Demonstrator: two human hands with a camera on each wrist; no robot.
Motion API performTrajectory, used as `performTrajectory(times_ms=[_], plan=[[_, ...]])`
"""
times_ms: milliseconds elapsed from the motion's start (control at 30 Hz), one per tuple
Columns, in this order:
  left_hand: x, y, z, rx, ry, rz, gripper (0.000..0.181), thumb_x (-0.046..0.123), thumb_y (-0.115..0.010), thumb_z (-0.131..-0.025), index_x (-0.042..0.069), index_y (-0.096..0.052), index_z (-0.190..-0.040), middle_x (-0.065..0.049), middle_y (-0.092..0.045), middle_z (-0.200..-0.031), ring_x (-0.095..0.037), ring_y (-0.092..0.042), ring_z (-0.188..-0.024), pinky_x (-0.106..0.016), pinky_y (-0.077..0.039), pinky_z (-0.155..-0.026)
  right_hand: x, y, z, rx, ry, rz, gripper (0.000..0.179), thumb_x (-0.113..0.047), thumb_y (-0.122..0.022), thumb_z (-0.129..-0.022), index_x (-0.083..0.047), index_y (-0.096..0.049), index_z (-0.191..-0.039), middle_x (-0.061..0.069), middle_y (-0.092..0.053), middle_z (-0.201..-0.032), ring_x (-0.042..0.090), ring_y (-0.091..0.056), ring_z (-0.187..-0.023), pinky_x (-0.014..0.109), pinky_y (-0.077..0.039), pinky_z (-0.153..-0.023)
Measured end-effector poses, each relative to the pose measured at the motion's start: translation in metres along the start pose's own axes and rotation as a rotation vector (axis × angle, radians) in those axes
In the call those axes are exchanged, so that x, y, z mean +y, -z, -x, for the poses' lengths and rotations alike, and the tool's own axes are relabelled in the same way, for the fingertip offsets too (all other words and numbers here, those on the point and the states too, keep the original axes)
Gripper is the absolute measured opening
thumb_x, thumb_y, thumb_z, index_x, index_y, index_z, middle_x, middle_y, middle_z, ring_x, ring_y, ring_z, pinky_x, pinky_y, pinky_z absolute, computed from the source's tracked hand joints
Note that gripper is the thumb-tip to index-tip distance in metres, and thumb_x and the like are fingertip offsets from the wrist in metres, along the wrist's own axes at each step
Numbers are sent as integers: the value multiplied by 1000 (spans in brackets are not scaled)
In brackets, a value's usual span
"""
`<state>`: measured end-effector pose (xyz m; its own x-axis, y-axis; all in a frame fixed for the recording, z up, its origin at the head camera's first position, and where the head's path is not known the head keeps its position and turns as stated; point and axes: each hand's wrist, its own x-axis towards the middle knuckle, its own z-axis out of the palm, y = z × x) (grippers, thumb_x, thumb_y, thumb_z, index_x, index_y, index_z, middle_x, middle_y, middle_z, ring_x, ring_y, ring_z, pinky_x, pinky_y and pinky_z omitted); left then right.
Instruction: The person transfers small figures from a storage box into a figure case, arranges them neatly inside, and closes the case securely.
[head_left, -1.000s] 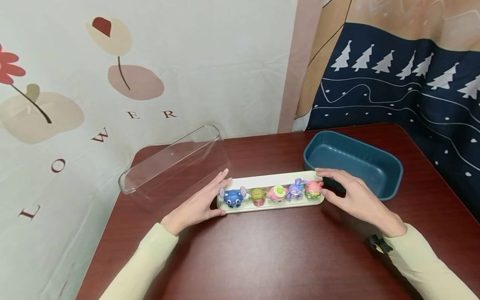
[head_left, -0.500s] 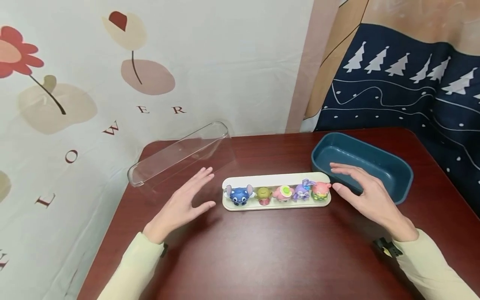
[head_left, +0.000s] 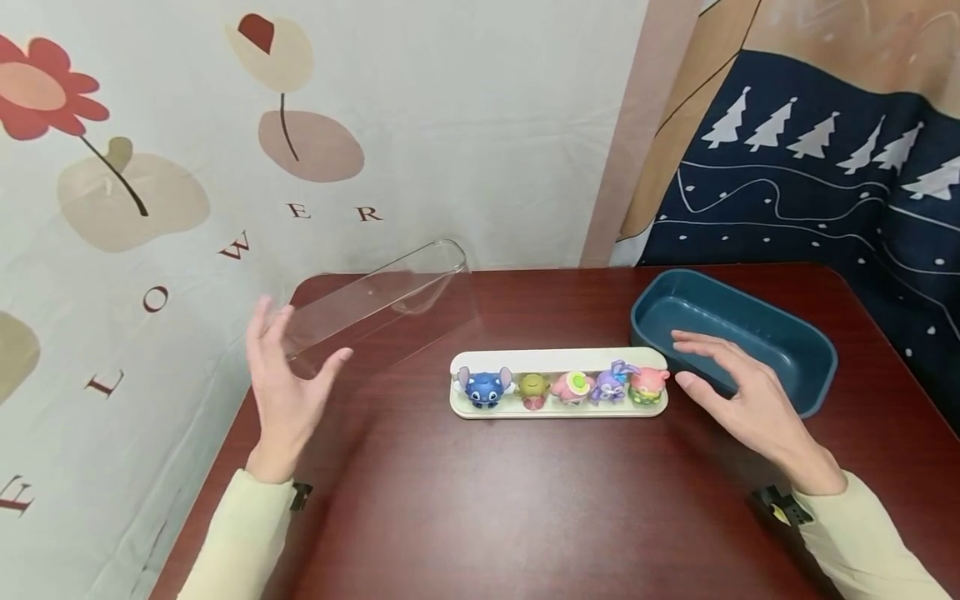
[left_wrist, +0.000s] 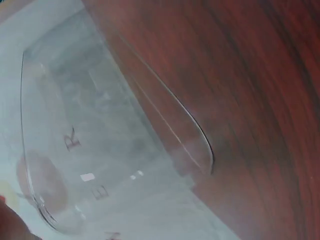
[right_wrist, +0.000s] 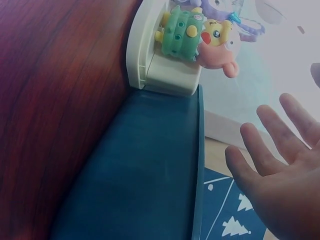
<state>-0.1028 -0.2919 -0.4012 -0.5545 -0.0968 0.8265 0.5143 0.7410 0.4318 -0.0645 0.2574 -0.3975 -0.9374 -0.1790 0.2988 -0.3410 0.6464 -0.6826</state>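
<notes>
My left hand [head_left: 288, 400] is raised at the near left end of a clear plastic cover [head_left: 382, 300], thumb and fingers spread apart with nothing between them. In the left wrist view the transparent cover [left_wrist: 105, 120] fills the middle, and only a blurred bit of finger shows at the lower left corner. A long cream tray [head_left: 517, 362] bears a row of small cartoon figurines, with a blue big-eared one [head_left: 485, 388] at the left and a pink-and-green one [head_left: 647, 386] at the right. Off the tray's right end hovers my right hand [head_left: 753, 408], fingers loosely extended and holding nothing.
Behind my right hand stands a deep teal bin [head_left: 750, 312], its near left corner close to the tray. Everything sits on a dark red-brown table [head_left: 510, 500]. A white flower-print curtain [head_left: 465, 142] hangs along the back, and a navy tree-print one [head_left: 780, 192] at the right.
Both hands have come off the tray's ends. My left hand has moved left to the clear cover; my right hand has drawn slightly away from the tray. The tray and figurines stay put.
</notes>
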Motion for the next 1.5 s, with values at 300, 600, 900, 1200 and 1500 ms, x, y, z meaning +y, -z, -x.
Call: performTrajectory(times_ms=[300,600,900,1200,1500], plan=[[-26,20,-6,-235,582,-33,128,30,-93,-77,27,-3,-167,2,-7,-173,-11,-5,-158,-40,-14,-127,1,2,1,6,-14,-5,48,-18,-77,-94,-25,-64,-139,3,-56,-150,-13,-36,-131,75,-41,-97],[-50,22,-5,-389,835,155,105,25,-84,-88,21,-14,-166,-3,-37,-162,-15,-37,-143,-26,-37,-112,1,2,1,4,-24,-4,47,-20,-76,-94,-25,-64,-139,2,-56,-150,-9,-38,-132,75,-40,-99],[-47,19,-8,-203,902,396,95,-1,-87,-80,15,-33,-156,7,-55,-134,-11,-54,-120,-10,-50,-83,1,3,0,9,-21,-11,44,-20,-75,-96,-25,-65,-138,2,-56,-151,-7,-39,-133,75,-39,-100],[-20,23,-19,-73,768,672,83,-23,-75,-79,13,-44,-146,-4,-61,-134,-19,-54,-128,-17,-57,-81,-2,6,0,24,-12,-27,44,-18,-75,-96,-23,-65,-138,3,-55,-151,-13,-36,-132,76,-38,-101],[15,15,-30,-74,616,813,85,-33,-66,-76,8,-45,-148,-13,-60,-139,-26,-53,-133,-24,-60,-84,-7,9,0,43,3,-50,48,-16,-75,-95,-25,-63,-141,3,-55,-152,-11,-36,-135,78,-33,-104]])
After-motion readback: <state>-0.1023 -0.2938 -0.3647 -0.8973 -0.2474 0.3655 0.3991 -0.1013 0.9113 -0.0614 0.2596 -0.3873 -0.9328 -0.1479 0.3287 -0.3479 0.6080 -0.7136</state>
